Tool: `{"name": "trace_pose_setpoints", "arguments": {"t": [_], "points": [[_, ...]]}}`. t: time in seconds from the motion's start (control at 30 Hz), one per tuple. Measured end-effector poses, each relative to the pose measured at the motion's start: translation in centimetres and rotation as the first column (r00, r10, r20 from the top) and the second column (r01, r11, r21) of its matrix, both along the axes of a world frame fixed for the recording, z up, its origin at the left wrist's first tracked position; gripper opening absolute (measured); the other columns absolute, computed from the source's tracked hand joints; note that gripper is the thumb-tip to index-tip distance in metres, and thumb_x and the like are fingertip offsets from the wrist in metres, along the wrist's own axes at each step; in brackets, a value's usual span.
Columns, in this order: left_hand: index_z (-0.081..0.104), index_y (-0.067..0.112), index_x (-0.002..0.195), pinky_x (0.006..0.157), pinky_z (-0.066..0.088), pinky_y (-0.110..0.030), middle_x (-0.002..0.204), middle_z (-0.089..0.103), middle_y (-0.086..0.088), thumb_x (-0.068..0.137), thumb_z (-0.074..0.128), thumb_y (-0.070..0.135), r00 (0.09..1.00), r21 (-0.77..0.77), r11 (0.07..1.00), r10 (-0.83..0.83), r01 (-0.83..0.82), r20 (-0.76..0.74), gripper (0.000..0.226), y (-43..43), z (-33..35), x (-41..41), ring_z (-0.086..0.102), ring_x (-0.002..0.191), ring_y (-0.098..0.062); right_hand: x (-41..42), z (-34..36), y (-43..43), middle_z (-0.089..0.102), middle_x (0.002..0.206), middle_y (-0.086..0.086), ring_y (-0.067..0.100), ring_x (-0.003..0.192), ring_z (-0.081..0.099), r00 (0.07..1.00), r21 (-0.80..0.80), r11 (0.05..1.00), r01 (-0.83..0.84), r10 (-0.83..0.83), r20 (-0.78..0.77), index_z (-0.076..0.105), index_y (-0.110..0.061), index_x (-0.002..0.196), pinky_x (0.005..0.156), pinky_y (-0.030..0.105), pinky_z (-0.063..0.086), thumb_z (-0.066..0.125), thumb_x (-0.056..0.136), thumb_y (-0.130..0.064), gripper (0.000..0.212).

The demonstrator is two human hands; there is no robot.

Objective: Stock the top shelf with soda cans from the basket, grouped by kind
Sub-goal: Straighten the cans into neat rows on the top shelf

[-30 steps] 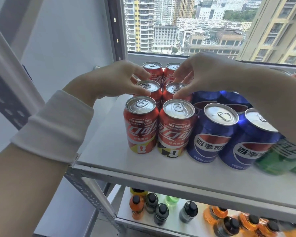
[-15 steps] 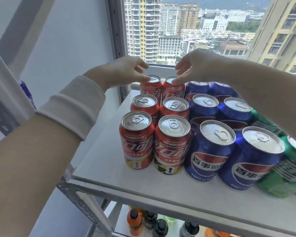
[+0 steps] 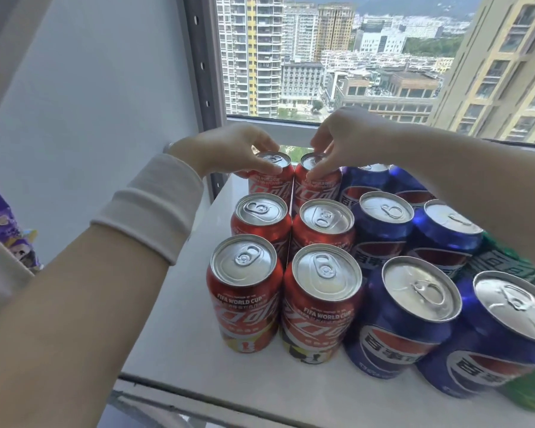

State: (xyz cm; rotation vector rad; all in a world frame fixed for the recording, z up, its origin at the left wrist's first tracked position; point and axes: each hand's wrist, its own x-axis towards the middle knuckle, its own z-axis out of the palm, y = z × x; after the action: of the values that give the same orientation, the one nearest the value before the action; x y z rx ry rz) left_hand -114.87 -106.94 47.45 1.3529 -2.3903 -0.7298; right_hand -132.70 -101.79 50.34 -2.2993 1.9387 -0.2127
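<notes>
Red cola cans stand upright in two columns on the white top shelf (image 3: pixel 173 335). My left hand (image 3: pixel 229 149) grips the rim of the back left red can (image 3: pixel 267 183). My right hand (image 3: pixel 349 140) grips the rim of the back right red can (image 3: pixel 318 189) beside it. Both back cans touch each other. Blue cola cans (image 3: pixel 411 316) stand in columns to the right of the red ones. Green cans (image 3: pixel 522 390) sit at the far right, partly cut off and partly hidden by my right arm. The basket is out of view.
A grey perforated shelf upright (image 3: pixel 201 72) stands at the back left corner. Behind the shelf is a window (image 3: pixel 352 57) with a sill. A purple packet (image 3: pixel 3 230) shows at the left edge. Bare shelf lies left of the red cans.
The camera has moved closer and higher over the shelf. My fingers have come down from above the back two red cans and now close on their rims.
</notes>
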Motion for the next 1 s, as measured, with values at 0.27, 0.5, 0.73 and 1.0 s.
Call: {"name": "trace_pose_setpoints", "arguments": {"t": [0.27,0.5,0.73,1.0], "points": [[0.054,0.018,0.127,0.079,0.056,-0.028,0.119,0.058,0.005,0.078,0.07,0.027,1.0,0.035,0.999,-0.018,0.017,0.021,0.052,2.0,0.4,0.5,0.064,0.091,-0.014,0.0,-0.1,2.0,0.067,0.108,0.002,0.019,0.097,0.062,0.998,0.029,0.999,-0.037,0.036,0.043,0.064,-0.009,0.113,0.082,0.026,0.046,0.079,0.064,-0.04,0.06],[0.056,0.018,0.126,0.063,0.054,-0.015,0.088,0.057,0.017,0.077,0.071,0.023,1.0,0.114,0.993,-0.026,0.024,0.018,0.052,3.2,1.2,0.8,0.061,0.08,-0.005,-0.1,-0.2,2.8,0.067,0.106,0.001,0.018,0.096,0.062,0.995,0.041,0.999,-0.036,0.033,0.09,0.065,-0.011,0.112,0.077,0.025,0.043,0.079,0.063,-0.04,0.059],[0.055,0.02,0.126,0.073,0.056,-0.022,0.124,0.056,0.001,0.078,0.069,0.025,0.995,0.14,0.99,-0.045,0.032,0.092,0.05,3.2,1.3,0.7,0.061,0.095,-0.011,-0.2,-0.4,2.6,0.067,0.109,0.0,0.016,0.097,0.063,0.993,0.053,0.998,-0.046,0.04,0.112,0.062,-0.012,0.117,0.081,0.026,0.044,0.078,0.065,-0.041,0.062],[0.045,0.025,0.131,0.094,0.036,-0.022,0.134,0.05,0.007,0.079,0.059,0.044,0.966,-0.114,0.975,-0.164,0.189,0.2,0.056,7.1,3.9,-3.8,0.049,0.117,-0.009,-5.2,1.5,6.7,0.065,0.115,-0.002,0.013,0.097,0.061,0.992,0.074,0.997,-0.015,0.006,0.126,0.056,-0.016,0.122,0.09,0.026,0.044,0.062,0.056,-0.054,0.076]]}}
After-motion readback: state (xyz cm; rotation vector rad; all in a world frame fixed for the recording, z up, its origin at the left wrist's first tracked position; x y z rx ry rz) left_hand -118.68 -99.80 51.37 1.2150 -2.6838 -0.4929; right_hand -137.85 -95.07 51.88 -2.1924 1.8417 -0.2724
